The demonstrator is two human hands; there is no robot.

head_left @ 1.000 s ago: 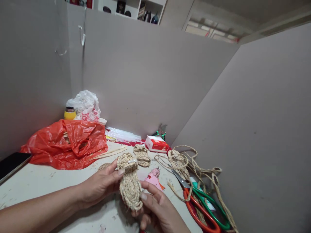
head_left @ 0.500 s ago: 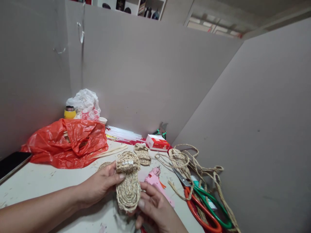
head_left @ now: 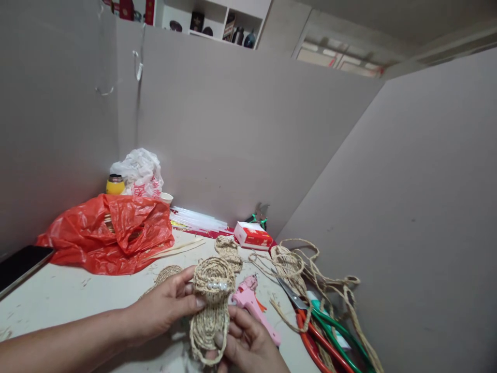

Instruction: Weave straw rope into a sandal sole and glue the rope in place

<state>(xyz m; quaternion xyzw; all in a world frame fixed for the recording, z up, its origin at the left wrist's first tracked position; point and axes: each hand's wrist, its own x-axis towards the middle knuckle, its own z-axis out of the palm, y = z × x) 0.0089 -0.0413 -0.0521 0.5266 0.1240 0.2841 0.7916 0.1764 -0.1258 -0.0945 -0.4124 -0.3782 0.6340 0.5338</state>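
Note:
A small woven straw slipper is held up in front of me, its strap set with a short row of clear beads. My left hand pinches its left side just below the strap, thumb on top. At the lower right edge, the heel end is gripped by my right hand, with the thumb against the inner side. A rim of braided cord stands out around the heel. Just right of the slipper lies a pink glue gun. Behind it sits another straw slipper, and a coiled straw piece is partly hidden by my left hand.
Red- and green-handled scissors lie at right among loose straw rope. At the back are a red box, glue sticks and pliers. A red plastic bag and a phone occupy the left. Grey partitions enclose the table.
The slipper has tilted, showing more of the strap's front opening and a raised heel rim. Both hands keep hold of it. The whole view has shifted slightly, with the background lower.

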